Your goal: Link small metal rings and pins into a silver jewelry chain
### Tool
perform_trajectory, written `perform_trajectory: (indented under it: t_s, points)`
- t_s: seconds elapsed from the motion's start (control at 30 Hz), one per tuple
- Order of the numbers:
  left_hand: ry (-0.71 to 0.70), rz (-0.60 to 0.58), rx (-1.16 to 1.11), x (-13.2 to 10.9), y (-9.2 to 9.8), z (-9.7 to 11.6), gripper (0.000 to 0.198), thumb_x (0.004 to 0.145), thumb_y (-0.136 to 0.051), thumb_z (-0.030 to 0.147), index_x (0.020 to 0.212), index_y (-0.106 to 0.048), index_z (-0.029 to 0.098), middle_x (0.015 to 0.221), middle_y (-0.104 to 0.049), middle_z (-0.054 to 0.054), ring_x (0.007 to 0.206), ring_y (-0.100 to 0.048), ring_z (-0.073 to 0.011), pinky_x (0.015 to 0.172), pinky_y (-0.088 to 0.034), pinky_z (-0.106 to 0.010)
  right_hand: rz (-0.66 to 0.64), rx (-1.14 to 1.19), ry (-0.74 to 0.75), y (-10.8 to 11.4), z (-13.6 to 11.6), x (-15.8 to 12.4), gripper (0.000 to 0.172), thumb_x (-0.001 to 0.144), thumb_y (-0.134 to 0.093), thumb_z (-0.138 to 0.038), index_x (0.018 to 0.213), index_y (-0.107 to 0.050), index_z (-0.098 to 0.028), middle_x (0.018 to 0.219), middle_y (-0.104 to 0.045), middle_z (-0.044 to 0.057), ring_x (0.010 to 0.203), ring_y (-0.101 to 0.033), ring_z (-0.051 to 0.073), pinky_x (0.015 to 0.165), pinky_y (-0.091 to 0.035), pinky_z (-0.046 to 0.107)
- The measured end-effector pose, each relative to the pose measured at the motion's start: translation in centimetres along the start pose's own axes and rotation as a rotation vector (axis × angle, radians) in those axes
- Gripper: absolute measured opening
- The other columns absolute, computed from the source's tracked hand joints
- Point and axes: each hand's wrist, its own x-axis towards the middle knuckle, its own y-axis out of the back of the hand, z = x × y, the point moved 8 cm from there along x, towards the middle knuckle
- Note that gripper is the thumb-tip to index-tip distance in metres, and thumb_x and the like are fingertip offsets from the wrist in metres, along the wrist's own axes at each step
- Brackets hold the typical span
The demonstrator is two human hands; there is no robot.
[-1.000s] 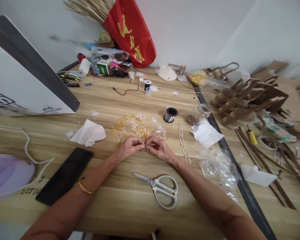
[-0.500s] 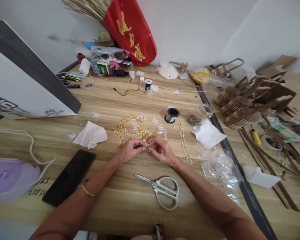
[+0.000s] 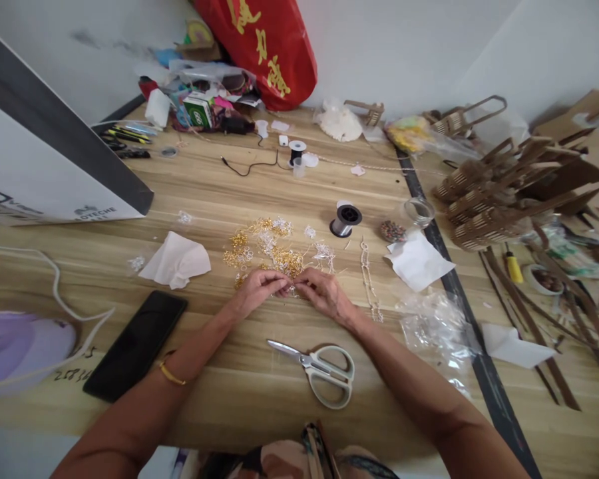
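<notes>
Gold beads (image 3: 237,249) and silver beads (image 3: 267,241) lie in loose heaps on the wooden table, just beyond my hands. My left hand (image 3: 259,289) is closed in a pinch, and my right hand (image 3: 322,291) pinches close beside it, fingertips nearly meeting. Something small and shiny is between them, too tiny to make out. A beaded chain (image 3: 367,279) lies to the right of my right hand. Scissors (image 3: 324,372) with pale handles rest nearer to me, between my forearms. A spool of wire (image 3: 347,219) stands behind the beads.
On the left are a black phone (image 3: 136,346), a cloth (image 3: 177,261) and a large box (image 3: 44,146). To the right lie white paper (image 3: 419,261), clear plastic bags (image 3: 436,326), a jar (image 3: 419,213) and small woven baskets (image 3: 479,199). A red bag (image 3: 279,53) stands at the back.
The camera view has shifted slightly, so most things sit a little higher. My right hand's fingers have drawn closer together, and both hands remain by the beads.
</notes>
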Motion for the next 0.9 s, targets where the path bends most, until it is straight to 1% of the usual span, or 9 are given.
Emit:
perform_trajectory:
  t_s: [0.13, 0.23, 0.33, 0.5, 0.7, 0.77, 0.9]
  points:
    - [-0.001, -0.008, -0.003, -0.1, -0.1, 0.0, 0.025, 0.072, -0.067, 0.034, 0.086, -0.067, 0.013, 0.072, -0.07, -0.003, 0.068, -0.064, -0.0145, 0.07, -0.052, -0.028, 0.009, 0.008, -0.031, 0.0, 0.7, -0.1, 0.018, 0.092, -0.046, -0.029, 0.096, -0.06, -0.018, 0.083, -0.061, 0.005, 0.073, -0.057, 0.015, 0.066, -0.047, 0.026]
    - [-0.016, 0.021, 0.045, 0.0, 0.1, -0.1, 0.024, 0.067, -0.071, 0.028, 0.086, -0.067, 0.013, 0.079, -0.071, -0.004, 0.073, -0.064, -0.0151, 0.073, -0.052, -0.028, 0.004, 0.02, -0.077, -0.1, 1.1, -0.1, 0.017, 0.092, -0.047, -0.03, 0.094, -0.058, -0.018, 0.081, -0.06, 0.004, 0.069, -0.055, 0.014, 0.062, -0.045, 0.025]
    - [-0.047, 0.061, 0.098, 0.0, 0.2, -0.2, 0.022, 0.068, -0.07, 0.025, 0.086, -0.066, 0.013, 0.083, -0.07, -0.005, 0.076, -0.064, -0.0151, 0.074, -0.052, -0.027, -0.001, 0.059, -0.115, -0.2, 1.4, -0.2, 0.016, 0.092, -0.047, -0.029, 0.092, -0.057, -0.017, 0.081, -0.059, 0.004, 0.068, -0.054, 0.013, 0.061, -0.044, 0.024]
    - [-0.124, 0.103, 0.203, -0.2, 0.1, 0.5, 0.016, 0.071, -0.066, 0.022, 0.085, -0.066, 0.013, 0.079, -0.07, -0.005, 0.073, -0.064, -0.0152, 0.072, -0.052, -0.027, -0.01, 0.15, -0.158, -0.5, 1.6, -0.1, 0.019, 0.092, -0.046, -0.033, 0.09, -0.055, -0.017, 0.082, -0.058, 0.005, 0.067, -0.052, 0.013, 0.059, -0.043, 0.024]
    - [-0.149, 0.137, 0.325, -0.4, 0.1, 1.1, 0.015, 0.069, -0.067, 0.018, 0.083, -0.067, 0.014, 0.076, -0.07, -0.004, 0.067, -0.064, -0.014, 0.064, -0.052, -0.024, -0.032, 0.258, -0.239, -1.2, 2.0, -0.3, 0.023, 0.092, -0.046, -0.038, 0.089, -0.053, -0.016, 0.072, -0.056, 0.002, 0.06, -0.049, 0.011, 0.054, -0.04, 0.022]
    - [-0.171, 0.143, 0.345, -0.5, 0.1, 1.2, 0.016, 0.069, -0.066, 0.016, 0.084, -0.067, 0.015, 0.075, -0.07, -0.004, 0.067, -0.064, -0.0141, 0.063, -0.052, -0.024, -0.035, 0.285, -0.274, -1.3, 2.2, -0.4, 0.023, 0.093, -0.045, -0.039, 0.091, -0.052, -0.017, 0.071, -0.056, 0.001, 0.058, -0.049, 0.01, 0.052, -0.04, 0.022]
    - [-0.21, 0.154, 0.417, -0.6, -0.1, 1.6, 0.011, 0.07, -0.064, 0.016, 0.081, -0.067, 0.015, 0.073, -0.07, -0.004, 0.066, -0.064, -0.0142, 0.063, -0.051, -0.024, -0.03, 0.332, -0.307, -1.5, 2.4, -0.6, 0.024, 0.093, -0.043, -0.04, 0.094, -0.05, -0.017, 0.068, -0.057, 0.0, 0.056, -0.049, 0.01, 0.051, -0.04, 0.021]
